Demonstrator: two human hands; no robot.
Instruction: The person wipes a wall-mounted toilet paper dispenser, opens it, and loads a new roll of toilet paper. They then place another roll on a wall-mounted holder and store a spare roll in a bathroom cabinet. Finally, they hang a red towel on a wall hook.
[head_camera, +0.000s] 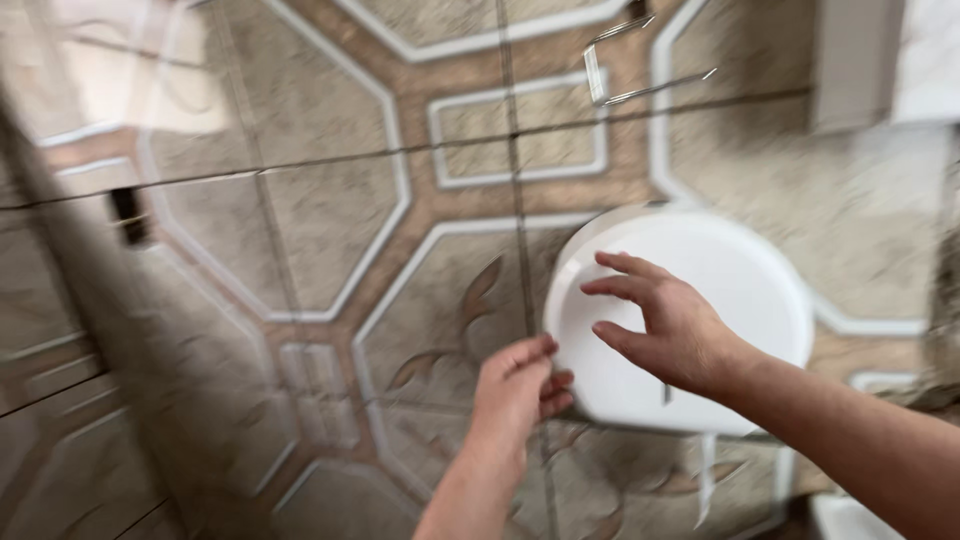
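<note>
Head view, blurred by motion. A round white paper dispenser (700, 300) is mounted on a tiled wall (330, 230), right of centre in the frame. The tiles are beige and brown with pale octagon outlines and dark grout lines.

The right hand (665, 325) is in front of the dispenser's left half, fingers spread wide and slightly curled, palm toward the cover. It holds nothing. Whether the fingertips actually touch the cover cannot be told from the blur; they are at least just beside it.

The left hand (515, 385) is lower and to the left, at the dispenser's lower left edge. Its fingers are curled in loosely, thumb near the fingertips, a narrow grip. Nothing can be seen between the fingers. The fingertips sit right at the dispenser's rim; contact cannot be confirmed.

A thin strip of white paper (706, 480) hangs down from the bottom of the dispenser, below the right forearm.

Above the dispenser, a bent metal wire hook (625, 75) sticks out from the wall. A small dark fitting (128, 215) sits on the wall far left. A white object's corner (850, 518) shows at the bottom right edge.
</note>
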